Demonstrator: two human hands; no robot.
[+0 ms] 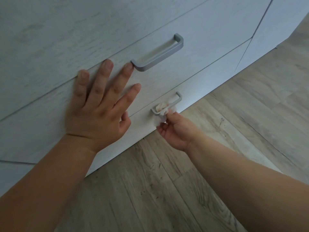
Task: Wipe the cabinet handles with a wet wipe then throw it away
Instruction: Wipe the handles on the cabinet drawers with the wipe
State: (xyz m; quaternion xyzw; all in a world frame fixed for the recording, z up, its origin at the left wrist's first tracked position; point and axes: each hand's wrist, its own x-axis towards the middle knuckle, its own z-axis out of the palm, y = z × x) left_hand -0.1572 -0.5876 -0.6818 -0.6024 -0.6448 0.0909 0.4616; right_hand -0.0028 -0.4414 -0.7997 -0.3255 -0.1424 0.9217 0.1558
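A pale wood-grain cabinet (pixel 83 30) has two stacked drawers, each with a grey bar handle. The upper handle (pixel 160 54) is bare. Around the lower handle (pixel 175 101) is wrapped a white wet wipe (pixel 161 114), bunched at the handle's left end. My right hand (pixel 175 129) pinches the wipe from below, fingers curled round it and through the handle. My left hand (pixel 100 104) lies flat on the upper drawer front (pixel 209 39) with fingers spread, one fingertip touching the left end of the upper handle.
Wood-look plank floor (pixel 184 190) runs along the cabinet's base and to the right. A tall cabinet door (pixel 275 30) stands at the upper right, with the cabinet's end corner beyond it.
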